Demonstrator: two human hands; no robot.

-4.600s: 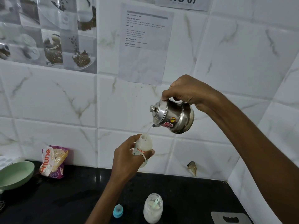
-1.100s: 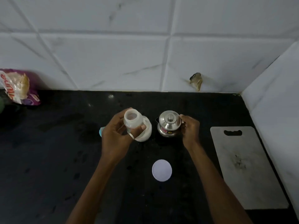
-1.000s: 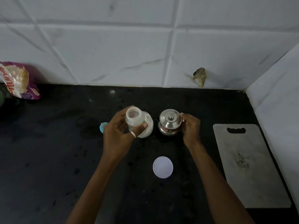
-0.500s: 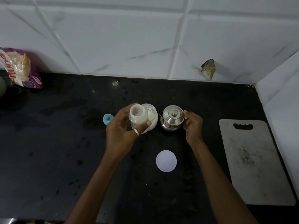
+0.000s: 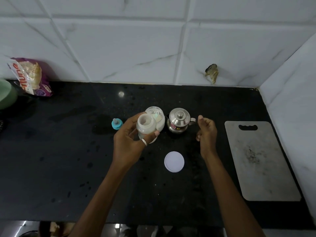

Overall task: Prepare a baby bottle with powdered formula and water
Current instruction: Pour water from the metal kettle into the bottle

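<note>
The person's left grip (image 5: 130, 139) is raised above the glossy black stone surface (image 5: 68, 151). The back of the hand faces the camera, and the forearm comes up from the bottom edge. Its fingers and thumb curl round a small translucent white plastic baby bottle (image 5: 145, 124), with the thumb pressed on the bottle's right side. One finger wears a silver ring. The right grip (image 5: 206, 130) hangs just right of a small lidded stainless-steel kettle (image 5: 178, 123), fingers loosely curled and holding nothing. Its fingertips are just beside the kettle's handle; whether they touch it cannot be told.

The baby bottle's mouth is open and pale cloudy white shows inside, though the level is hard to read. Just behind it stands an open clear glass jar (image 5: 156, 115) with white powder and a pale scoop-like piece inside. The kettle's lid is on, with the spout to the left and the handle to the right.

The baby bottle's long axis is near upright and slightly tipped, the mouth pointing up toward the camera and the lower end hidden by fingers. It sits over the middle of the surface, in front of the jar and left of the kettle.

A blue bottle teat (image 5: 117, 124) stands just left of the left grip. A round white lid (image 5: 174, 161) lies flat between the forearms. A grey cutting board (image 5: 256, 159) lies at the right. At the far left, a purple-and-white packet (image 5: 29, 76) leans on the white tiled wall (image 5: 119, 48) beside a green bowl (image 5: 6, 94).
</note>
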